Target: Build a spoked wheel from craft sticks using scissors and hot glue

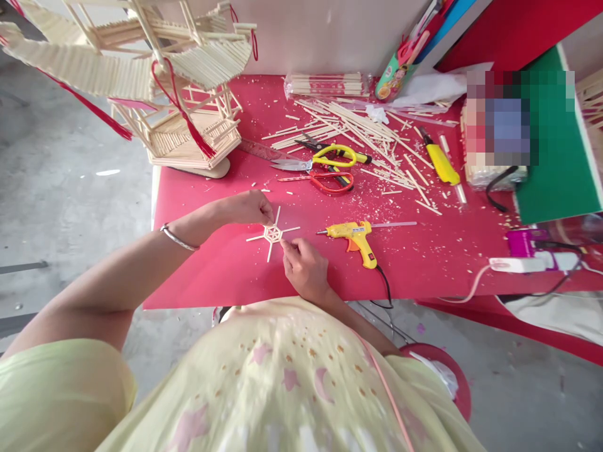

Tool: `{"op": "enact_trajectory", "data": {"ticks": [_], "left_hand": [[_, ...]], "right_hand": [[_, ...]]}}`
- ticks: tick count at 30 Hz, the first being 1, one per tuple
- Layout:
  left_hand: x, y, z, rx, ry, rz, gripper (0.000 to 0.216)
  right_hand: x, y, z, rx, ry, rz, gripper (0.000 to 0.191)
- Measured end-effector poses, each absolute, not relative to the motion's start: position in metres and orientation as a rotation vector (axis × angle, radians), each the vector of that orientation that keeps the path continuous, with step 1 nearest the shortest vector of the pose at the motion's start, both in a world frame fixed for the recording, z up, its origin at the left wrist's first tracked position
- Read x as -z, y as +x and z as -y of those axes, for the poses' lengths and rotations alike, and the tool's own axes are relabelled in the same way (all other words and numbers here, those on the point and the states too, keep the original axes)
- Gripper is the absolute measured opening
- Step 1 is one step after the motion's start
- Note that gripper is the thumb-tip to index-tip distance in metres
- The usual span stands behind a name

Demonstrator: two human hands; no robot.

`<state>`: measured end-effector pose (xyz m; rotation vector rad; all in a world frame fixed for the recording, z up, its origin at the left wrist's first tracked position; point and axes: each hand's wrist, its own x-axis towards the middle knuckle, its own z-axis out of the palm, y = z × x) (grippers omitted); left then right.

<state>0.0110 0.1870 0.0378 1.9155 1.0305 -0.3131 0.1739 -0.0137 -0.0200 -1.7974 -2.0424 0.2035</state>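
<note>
A small hexagonal frame of thin wooden sticks (273, 234), with spokes reaching outward, lies flat on the red tabletop. My left hand (252, 207) pinches at its upper left, fingers pressed together on one of the spokes. From the lower right, my right hand (304, 265) has thumb and forefinger closed on another spoke. Just right of my right hand rests a yellow hot glue gun (352, 236), its nozzle pointing left and a clear glue stick out of its back. Beyond my hands lie yellow-handled scissors (334, 155) and a red-handled pair (332, 183).
A tiered stick pavilion (195, 138) with red tassels stands at the back left. Loose sticks (353, 129) and crumbs cover the back middle. A yellow utility knife (443, 162) lies right of them. A power strip (513, 265) with cables sits at the right edge.
</note>
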Motion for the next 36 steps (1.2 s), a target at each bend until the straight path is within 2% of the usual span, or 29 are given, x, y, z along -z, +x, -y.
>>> {"op": "enact_trajectory", "data": {"ticks": [27,36], "left_hand": [[-0.0367,0.0111,-0.1873,0.313,1.918,-1.048,0.019],[-0.0383,0.0102,-0.1878,0.294,1.894,-1.033,0.022]], "right_hand": [[0.0192,0.1737,0.0142,-0.178,-1.805,2.044,0.035],[0.0191,0.174,0.0143,-0.275,-1.847,2.069,0.037]]}}
